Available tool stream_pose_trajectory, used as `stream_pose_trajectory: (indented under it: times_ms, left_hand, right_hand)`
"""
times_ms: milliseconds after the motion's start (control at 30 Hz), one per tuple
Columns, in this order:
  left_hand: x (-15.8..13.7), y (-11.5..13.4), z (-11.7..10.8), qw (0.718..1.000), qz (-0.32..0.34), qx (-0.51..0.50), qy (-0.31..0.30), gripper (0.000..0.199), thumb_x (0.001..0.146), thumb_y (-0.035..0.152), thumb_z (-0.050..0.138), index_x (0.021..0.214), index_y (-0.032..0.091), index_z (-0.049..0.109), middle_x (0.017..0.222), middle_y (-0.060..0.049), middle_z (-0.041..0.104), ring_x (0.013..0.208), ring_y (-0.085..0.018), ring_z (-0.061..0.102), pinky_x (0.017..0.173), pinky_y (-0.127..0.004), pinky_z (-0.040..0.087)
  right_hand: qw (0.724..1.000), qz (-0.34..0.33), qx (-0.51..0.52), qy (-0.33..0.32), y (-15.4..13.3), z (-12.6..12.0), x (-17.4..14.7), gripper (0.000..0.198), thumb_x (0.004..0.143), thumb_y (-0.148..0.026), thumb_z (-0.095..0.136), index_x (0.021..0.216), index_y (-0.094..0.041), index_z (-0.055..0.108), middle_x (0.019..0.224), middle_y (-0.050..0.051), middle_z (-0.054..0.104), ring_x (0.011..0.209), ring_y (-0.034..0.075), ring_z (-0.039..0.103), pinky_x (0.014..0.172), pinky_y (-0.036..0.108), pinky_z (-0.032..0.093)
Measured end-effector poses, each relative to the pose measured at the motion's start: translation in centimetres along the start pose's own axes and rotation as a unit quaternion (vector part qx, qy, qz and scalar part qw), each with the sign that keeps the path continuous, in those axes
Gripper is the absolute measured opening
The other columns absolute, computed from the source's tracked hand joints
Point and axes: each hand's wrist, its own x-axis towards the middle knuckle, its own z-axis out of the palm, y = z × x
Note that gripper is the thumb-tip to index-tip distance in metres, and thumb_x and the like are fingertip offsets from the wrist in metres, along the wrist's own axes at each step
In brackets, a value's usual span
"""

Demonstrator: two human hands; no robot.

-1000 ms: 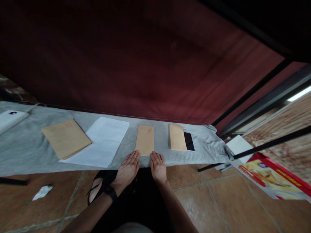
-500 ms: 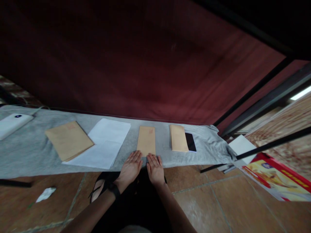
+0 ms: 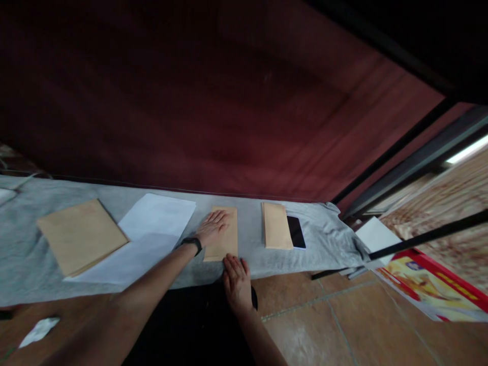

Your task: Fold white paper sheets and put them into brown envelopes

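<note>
A brown paper envelope [image 3: 224, 245] lies lengthwise before me on the grey cloth [image 3: 249, 229]. My left hand [image 3: 214, 226], a dark band on its wrist, rests flat across the envelope's upper half with fingers stretched out. At the envelope's near right corner is my right hand [image 3: 237, 279], its fingers extended and touching the edge. White paper sheets [image 3: 160, 218] are spread to the left, partly under a pile of brown envelopes [image 3: 82, 234]. Another small stack of brown envelopes [image 3: 276, 226] lies to the right, overlapping a dark phone [image 3: 296, 232].
A dark red curtain [image 3: 229, 127] hangs behind the narrow table. Black metal bars [image 3: 396, 147] run along the right side, near a red and yellow box [image 3: 434, 284]. A crumpled white paper [image 3: 39, 331] lies on the tiled floor [image 3: 305, 315].
My left hand has moved from the envelope's near edge up onto its upper half. My right hand stays near the lower right corner. The view has shifted slightly to the right.
</note>
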Motion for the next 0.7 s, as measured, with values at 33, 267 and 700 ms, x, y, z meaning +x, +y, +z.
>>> stream_pose_trajectory:
  times_ms: [33, 267, 700]
  left_hand:
    - [0.9, -0.3, 0.2, 1.0, -0.005, -0.001, 0.001, 0.053, 0.1, 0.036, 0.03, 0.147, 0.02, 0.046, 0.156, -0.007, 0.044, 0.146, -0.021, 0.034, 0.121, -0.043, 0.021]
    - [3.6, -0.2, 1.6, 0.999, 0.049, -0.02, -0.008, 0.054, 0.098, 0.033, 0.03, 0.151, 0.025, 0.041, 0.156, -0.003, 0.044, 0.145, -0.017, 0.034, 0.121, -0.039, 0.018]
    - [-2.1, 2.2, 0.2, 0.978, 0.153, -0.084, -0.113, 0.051, 0.103, 0.038, 0.028, 0.153, 0.027, 0.036, 0.161, -0.001, 0.035, 0.15, -0.012, 0.026, 0.123, -0.034, 0.014]
  right_hand:
    - [1.0, 0.001, -0.004, -0.001, 0.0, 0.0, 0.0, 0.045, 0.099, -0.015, 0.043, 0.143, -0.022, 0.052, 0.14, 0.007, 0.061, 0.131, 0.02, 0.055, 0.117, 0.044, 0.034]
    - [1.0, 0.004, -0.011, -0.014, 0.1, 0.0, 0.1, 0.048, 0.098, -0.016, 0.042, 0.144, -0.023, 0.051, 0.142, 0.006, 0.06, 0.132, 0.02, 0.054, 0.117, 0.044, 0.035]
    - [1.0, 0.004, 0.018, -0.003, 0.0, -0.1, 0.1, 0.045, 0.099, -0.015, 0.042, 0.141, -0.023, 0.053, 0.138, 0.007, 0.063, 0.13, 0.02, 0.055, 0.116, 0.045, 0.035]
